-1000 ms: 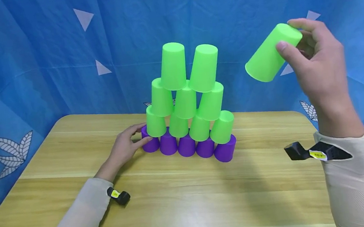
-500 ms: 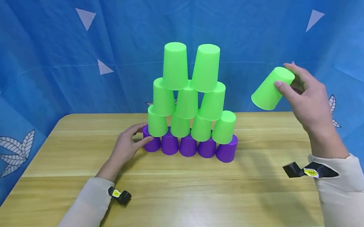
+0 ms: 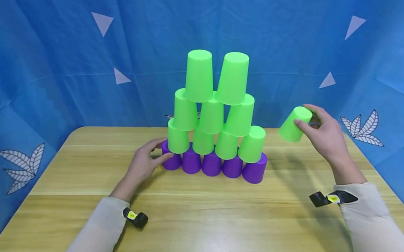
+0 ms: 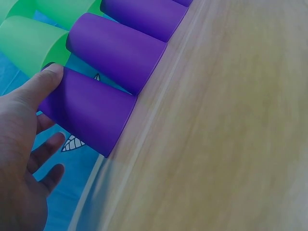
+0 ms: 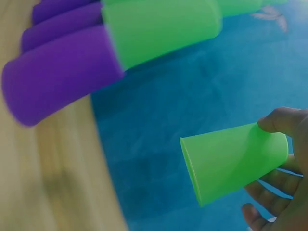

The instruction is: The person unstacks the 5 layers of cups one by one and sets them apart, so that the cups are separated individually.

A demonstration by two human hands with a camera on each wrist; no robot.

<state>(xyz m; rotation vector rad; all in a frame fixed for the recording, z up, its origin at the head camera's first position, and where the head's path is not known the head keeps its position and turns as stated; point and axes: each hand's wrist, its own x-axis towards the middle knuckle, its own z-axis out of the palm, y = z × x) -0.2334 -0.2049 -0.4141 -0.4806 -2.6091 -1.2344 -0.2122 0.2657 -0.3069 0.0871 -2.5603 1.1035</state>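
A pyramid of upside-down cups stands on the table: a bottom row of purple cups (image 3: pixel 212 165) with rows of green cups (image 3: pixel 211 114) above, two at the top. My left hand (image 3: pixel 142 162) holds the leftmost purple cup (image 4: pixel 89 108) between thumb and index finger, its other fingers loose in the left wrist view. To the right of the stack, my right hand (image 3: pixel 324 135) grips a green cup (image 5: pixel 233 161) near its base, thumb on the near side. This cup is tilted mouth down to the left, in the air and apart from the stack.
The wooden table (image 3: pixel 199 234) has a rounded far corner at the left. A blue cloth (image 3: pixel 280 21) with white triangles and leaf prints hangs behind it. Each sleeve cuff carries a small black device (image 3: pixel 136 217).
My right hand has lowered the green cup from upper right, bringing it down and slightly left beside the stack. My left hand stays at the leftmost purple cup. The stack stands as before.
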